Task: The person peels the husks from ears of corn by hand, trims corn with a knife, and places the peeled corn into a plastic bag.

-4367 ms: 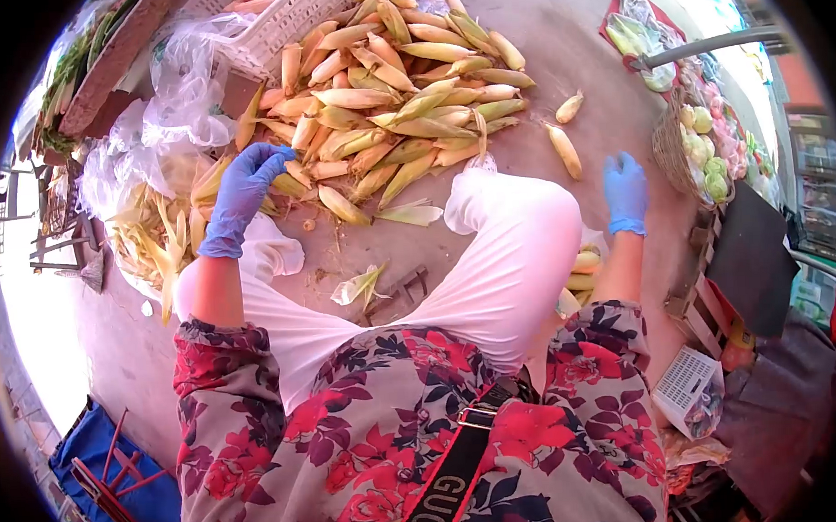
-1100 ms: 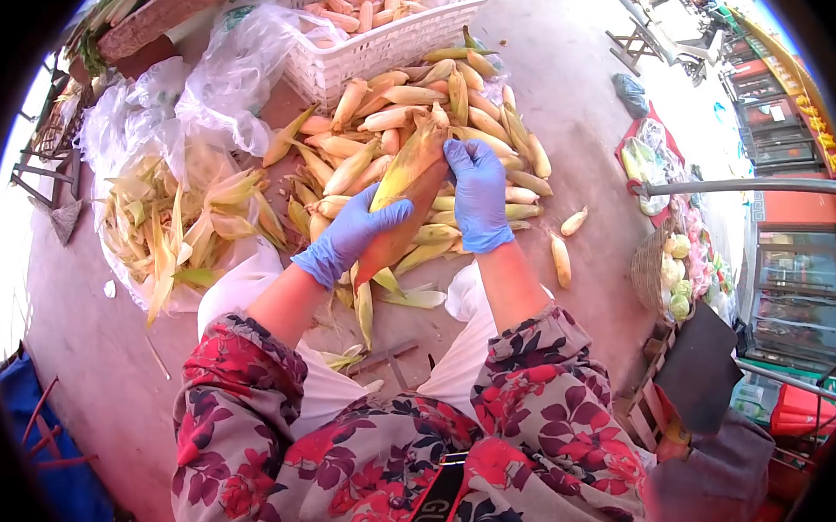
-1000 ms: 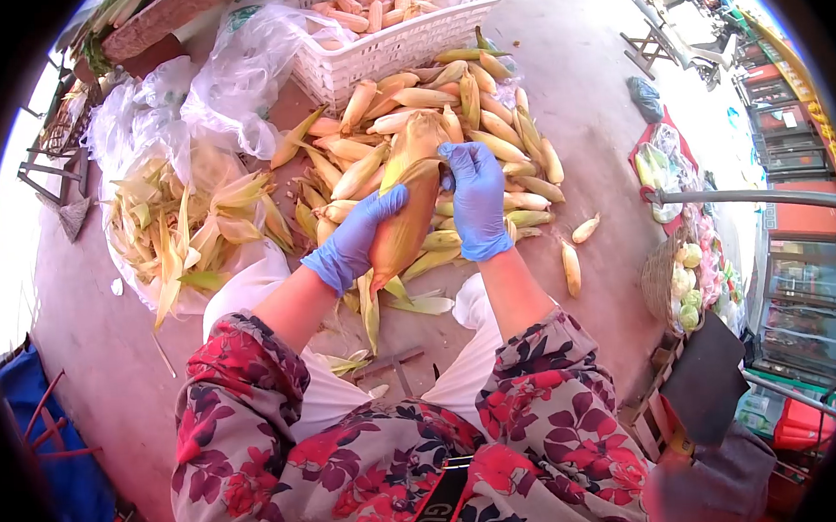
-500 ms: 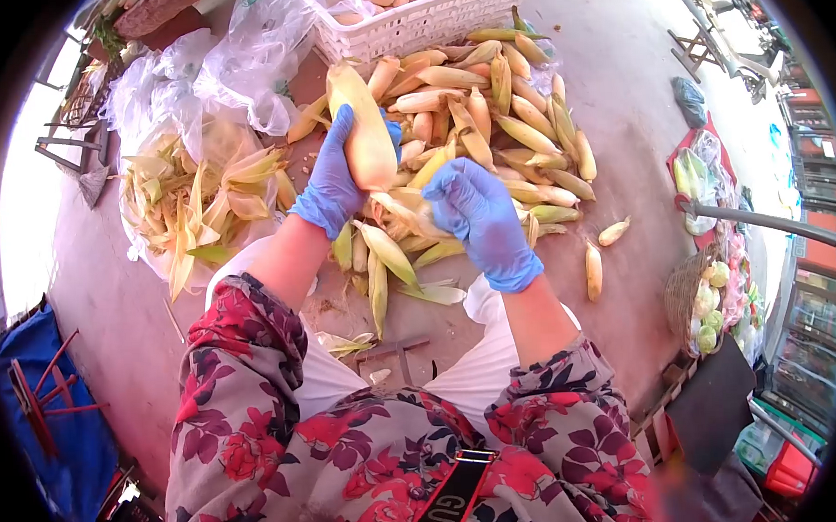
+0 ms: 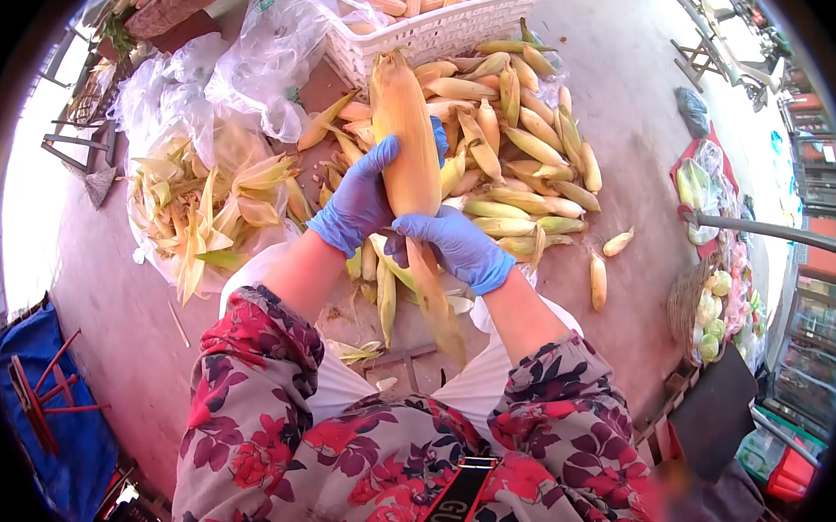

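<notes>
An ear of corn (image 5: 408, 149), still wrapped in pale yellow husk, stands nearly upright in front of me. My left hand (image 5: 357, 200), in a blue glove, is closed around its middle. At the lower end of the ear, my gloved right hand (image 5: 462, 245) pinches a strip of husk (image 5: 436, 307) that hangs down toward my lap. The right fingertips are partly hidden behind the husk. Just beyond both hands lies a heap of corn ears (image 5: 529, 144), most in green and yellow husks.
A white plastic crate (image 5: 357, 49) with peeled-looking ears stands behind the heap. To the left, clear plastic bags (image 5: 260, 67) lie beside a pile of loose husks (image 5: 201, 205). Two single ears, one of them upright (image 5: 597, 278), lie on the floor at right, near a basket of vegetables (image 5: 686, 305).
The ear has moved right and tilted more upright in my left hand. My right hand has come down and in to the ear's base, and a husk strip now hangs there.
</notes>
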`<state>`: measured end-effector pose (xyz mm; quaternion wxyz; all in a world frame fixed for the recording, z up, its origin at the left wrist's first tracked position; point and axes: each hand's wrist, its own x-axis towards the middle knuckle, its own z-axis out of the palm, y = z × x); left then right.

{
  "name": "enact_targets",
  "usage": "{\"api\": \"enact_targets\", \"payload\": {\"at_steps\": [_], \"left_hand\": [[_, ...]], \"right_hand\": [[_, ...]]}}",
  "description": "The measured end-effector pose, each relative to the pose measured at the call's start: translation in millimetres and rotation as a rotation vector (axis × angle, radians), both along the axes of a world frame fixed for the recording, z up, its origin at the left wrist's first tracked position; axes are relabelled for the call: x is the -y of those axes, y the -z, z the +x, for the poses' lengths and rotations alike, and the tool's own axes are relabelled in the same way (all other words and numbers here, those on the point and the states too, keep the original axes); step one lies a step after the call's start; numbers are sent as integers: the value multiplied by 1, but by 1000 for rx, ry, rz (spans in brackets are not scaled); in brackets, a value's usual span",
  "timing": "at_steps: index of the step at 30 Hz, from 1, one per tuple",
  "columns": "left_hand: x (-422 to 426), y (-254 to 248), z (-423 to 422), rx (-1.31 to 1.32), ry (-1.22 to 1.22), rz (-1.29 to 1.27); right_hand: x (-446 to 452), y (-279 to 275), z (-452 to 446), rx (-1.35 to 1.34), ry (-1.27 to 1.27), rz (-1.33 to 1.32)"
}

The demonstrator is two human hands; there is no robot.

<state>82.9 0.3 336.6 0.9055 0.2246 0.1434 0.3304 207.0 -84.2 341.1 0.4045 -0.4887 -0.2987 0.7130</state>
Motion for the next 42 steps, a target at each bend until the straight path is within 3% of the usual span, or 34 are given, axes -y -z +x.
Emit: {"api": "enact_targets", "payload": {"at_steps": [2,4,6,9,10,14,15,17,20,24,27,34,37,40,41,42], "left_hand": [[-3,-9,-2,-173,-112,40],[-9,-19,-2,-363,-304,214],[-16,-14,-8,-335,-348,90],[-25,-1,-16,-210,-333,-44],[-25,-4,-17,-160,-308,-44],[-18,-29,-19,-42,-205,-7],[-17,-30,-19,-2,-184,1],[-18,-24,-24,-41,-210,30],[-10,-21,-27,-136,-212,116],[-4,-32,-26,-396,-219,269],[1,-25,-25,-402,-199,302],[3,-12,-14,-406,-303,246],[9,-12,-6,-517,-406,361],[21,-10,2,-473,-371,568],[22,-10,1,-447,-334,645],[23,-22,6,-358,-294,510]], "right_hand": [[-1,-1,-7,19,39,-43],[-3,4,-12,443,176,196],[-3,4,-14,792,202,333],[1,13,-24,485,130,341],[0,14,-23,159,14,157],[6,-2,-9,-365,-207,99],[10,-11,-14,-455,-73,40],[12,-1,-11,-228,-170,64],[21,7,-27,89,-72,234],[33,26,-42,302,11,332],[40,37,-42,397,-38,356],[46,46,-35,203,75,216],[39,47,-41,351,294,478],[22,22,-24,370,-49,-107],[23,23,-28,301,71,9],[26,28,-37,232,187,130]]}}
